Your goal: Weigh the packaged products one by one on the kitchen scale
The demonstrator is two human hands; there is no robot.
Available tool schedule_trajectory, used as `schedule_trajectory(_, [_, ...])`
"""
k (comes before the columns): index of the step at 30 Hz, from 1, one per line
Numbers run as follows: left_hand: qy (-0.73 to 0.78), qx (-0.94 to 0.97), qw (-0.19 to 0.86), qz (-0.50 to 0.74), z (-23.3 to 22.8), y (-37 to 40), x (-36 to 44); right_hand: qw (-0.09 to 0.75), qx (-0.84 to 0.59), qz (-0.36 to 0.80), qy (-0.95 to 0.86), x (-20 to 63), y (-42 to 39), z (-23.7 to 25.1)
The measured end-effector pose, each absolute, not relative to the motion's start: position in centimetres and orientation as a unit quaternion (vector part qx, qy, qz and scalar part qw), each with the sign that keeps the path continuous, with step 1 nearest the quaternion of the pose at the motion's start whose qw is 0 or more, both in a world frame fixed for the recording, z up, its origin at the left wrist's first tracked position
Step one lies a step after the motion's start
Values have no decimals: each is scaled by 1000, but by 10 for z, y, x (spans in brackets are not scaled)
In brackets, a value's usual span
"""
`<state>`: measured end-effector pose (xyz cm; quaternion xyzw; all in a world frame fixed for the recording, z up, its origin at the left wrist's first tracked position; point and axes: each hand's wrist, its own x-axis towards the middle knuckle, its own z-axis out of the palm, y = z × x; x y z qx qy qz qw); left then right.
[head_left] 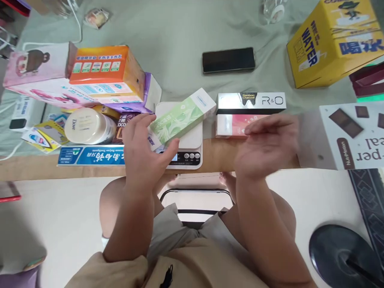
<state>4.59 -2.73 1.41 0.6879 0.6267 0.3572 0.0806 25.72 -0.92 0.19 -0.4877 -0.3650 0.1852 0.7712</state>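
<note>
A white kitchen scale (192, 138) sits at the table's front edge, with a pale green carton (183, 116) lying slantwise across its plate. My left hand (144, 150) is at the carton's lower left end, thumb and fingers spread apart around it; whether they touch it I cannot tell. Part of the scale's lit display shows below my thumb. On the right, my right hand (264, 144) hovers with fingers stretched out, near a pink carton (231, 125) and partly covering it. Behind that lies a silver-and-black R&O box (251, 102).
Left of the scale stand a Dove jar (90, 126), a blue toothpaste box (90, 155), an orange box (102, 66) and a pink-white box (39, 68). A phone (228, 60) lies behind. Rightward are a yellow carton (330, 48) and a white chocolate-pictured box (354, 134).
</note>
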Motion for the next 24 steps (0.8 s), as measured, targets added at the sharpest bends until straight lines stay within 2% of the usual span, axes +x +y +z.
schedule_trajectory(5, [636, 685, 98, 341, 4, -22, 43, 780, -457, 209, -373, 274, -17, 8])
schedule_trajectory(10, [653, 671, 110, 333, 8, -17, 40, 742, -489, 257, -381, 281, -16, 6])
schedule_trajectory(18, [597, 683, 87, 412, 12, -15, 37, 740, -499, 246, -380, 309, -13, 2])
schedule_trajectory(21, [589, 707, 61, 387, 12, -12, 35, 746, -498, 237, -373, 318, -13, 0])
schedule_trajectory(24, [635, 707, 79, 299, 18, -11, 35, 752, -492, 235, -370, 321, -16, 1])
